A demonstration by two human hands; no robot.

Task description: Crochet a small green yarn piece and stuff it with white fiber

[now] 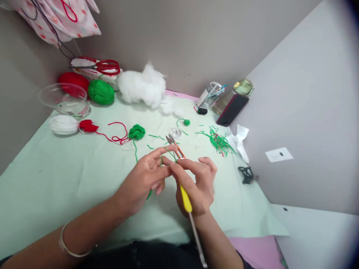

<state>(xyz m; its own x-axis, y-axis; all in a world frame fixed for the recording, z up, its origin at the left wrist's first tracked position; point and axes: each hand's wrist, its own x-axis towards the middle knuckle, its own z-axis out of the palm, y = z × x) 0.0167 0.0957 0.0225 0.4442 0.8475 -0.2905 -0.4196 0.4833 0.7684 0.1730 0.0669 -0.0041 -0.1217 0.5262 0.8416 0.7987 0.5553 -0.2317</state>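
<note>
Left hand [146, 179]: fingers pinched on green yarn [135, 149], which runs far-left.
Right hand [196, 183]: closed around hook [186, 200], shaft pointing near-right.
Snips [174, 145]: just beyond fingertips.

A yellow-handled crochet hook [186, 200] slanted near centre, its metal shaft pointing near. Thin green yarn [136, 146] trailed far-left to a small loose green bundle [137, 132].

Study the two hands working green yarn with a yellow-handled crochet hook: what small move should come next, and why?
Probably draw the thin green yarn strand through with the yellow-handled crochet hook. The right hand grips the hook with its tip up at the fingertips, where the left hand pinches the strand taut. The strand trails back to the small green yarn bundle, so there seems to be slack to pull.
</note>
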